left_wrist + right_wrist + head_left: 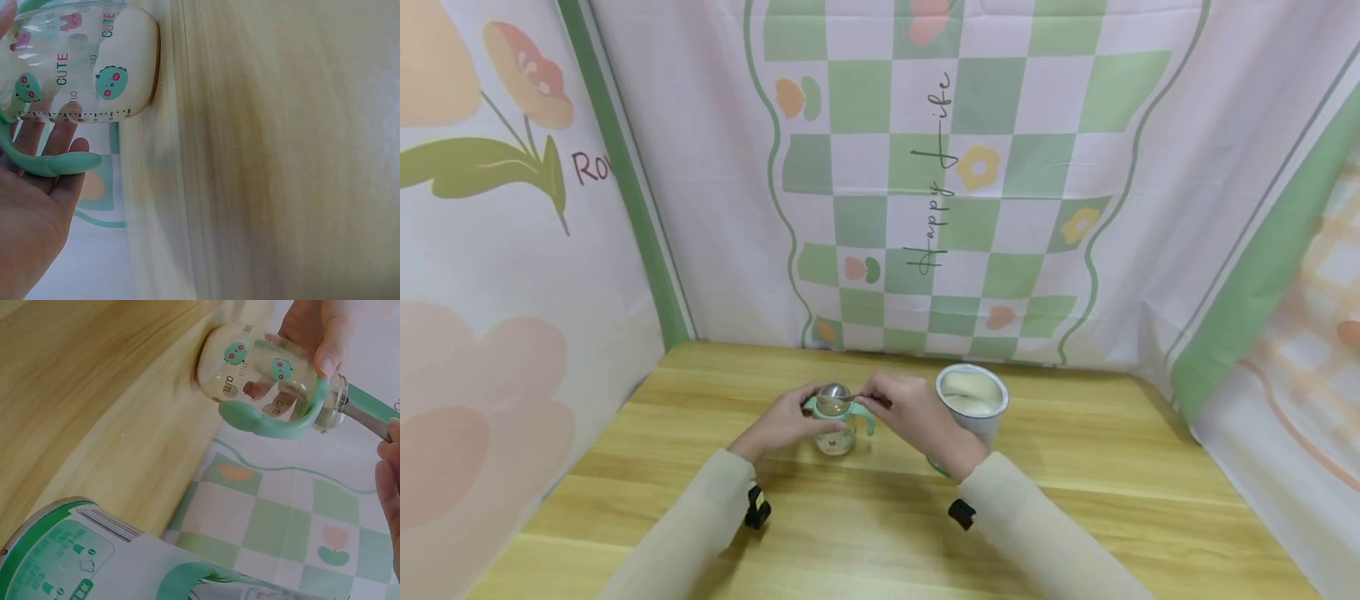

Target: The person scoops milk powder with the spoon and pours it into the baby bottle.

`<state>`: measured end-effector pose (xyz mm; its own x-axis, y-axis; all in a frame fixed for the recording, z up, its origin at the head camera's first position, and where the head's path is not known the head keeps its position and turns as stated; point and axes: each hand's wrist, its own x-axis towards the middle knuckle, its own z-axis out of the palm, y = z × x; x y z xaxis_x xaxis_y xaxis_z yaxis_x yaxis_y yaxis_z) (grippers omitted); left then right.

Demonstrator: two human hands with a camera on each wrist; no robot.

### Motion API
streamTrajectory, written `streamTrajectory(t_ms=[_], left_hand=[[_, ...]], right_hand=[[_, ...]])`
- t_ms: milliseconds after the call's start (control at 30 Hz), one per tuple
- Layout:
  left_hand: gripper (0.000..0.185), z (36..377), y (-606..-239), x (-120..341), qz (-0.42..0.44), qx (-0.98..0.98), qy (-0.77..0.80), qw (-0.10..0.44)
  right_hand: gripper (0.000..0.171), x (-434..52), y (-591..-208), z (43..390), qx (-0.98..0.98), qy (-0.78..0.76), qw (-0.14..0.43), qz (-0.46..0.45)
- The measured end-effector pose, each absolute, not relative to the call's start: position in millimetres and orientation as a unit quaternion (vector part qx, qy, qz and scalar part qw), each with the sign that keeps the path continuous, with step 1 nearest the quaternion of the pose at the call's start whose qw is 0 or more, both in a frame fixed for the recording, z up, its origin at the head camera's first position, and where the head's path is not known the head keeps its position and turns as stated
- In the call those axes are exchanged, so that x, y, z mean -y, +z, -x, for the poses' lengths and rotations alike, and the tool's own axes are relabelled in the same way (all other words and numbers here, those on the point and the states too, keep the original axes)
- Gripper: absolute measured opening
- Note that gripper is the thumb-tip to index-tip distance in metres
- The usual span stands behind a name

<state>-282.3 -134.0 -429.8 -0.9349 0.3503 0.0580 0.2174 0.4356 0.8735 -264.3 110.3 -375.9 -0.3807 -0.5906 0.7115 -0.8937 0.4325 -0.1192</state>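
Observation:
A clear baby bottle (835, 439) with a mint-green two-handled collar stands upright on the table, its lid off. My left hand (785, 427) grips it from the left around its upper part, thumb in front. Off-white powder (134, 53) shows in the lower part of the bottle in the left wrist view. With the fingers of my right hand (917, 417) I pinch the handle of a metal spoon (833, 392). Its bowl is at the bottle's mouth; whether anything lies in it cannot be made out.
Close to my right forearm stands a tall open can (987, 429) with pale powder (972, 392) inside; its green-and-white label shows in the right wrist view. A wood-grain table (850, 533) lies beneath, and a checkered cloth (917, 200) hangs behind its far edge.

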Motion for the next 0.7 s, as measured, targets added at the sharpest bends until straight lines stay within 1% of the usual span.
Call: streamTrajectory(t_ms=[200,367,500,700], left_hand=[[0.075,283.1,-430.4,134.5,-0.169,-0.844,0.504,0.068],[0.073,284.0,-432.5,134.5,-0.165,-0.842,0.509,0.067],[0.071,284.3,-433.8,134.4,-0.164,-0.84,0.513,0.067],[0.074,283.2,-432.1,133.7,-0.161,-0.838,0.517,0.069]], right_hand=[[0.02,-110.5,-378.2,262.6,0.774,0.233,0.331,-0.487],[0.02,-110.4,-379.5,262.4,0.763,0.207,0.357,-0.498],[0.019,-110.6,-379.3,262.1,0.759,0.196,0.364,-0.503],[0.017,-111.3,-377.0,260.5,0.76,0.172,0.366,-0.509]])
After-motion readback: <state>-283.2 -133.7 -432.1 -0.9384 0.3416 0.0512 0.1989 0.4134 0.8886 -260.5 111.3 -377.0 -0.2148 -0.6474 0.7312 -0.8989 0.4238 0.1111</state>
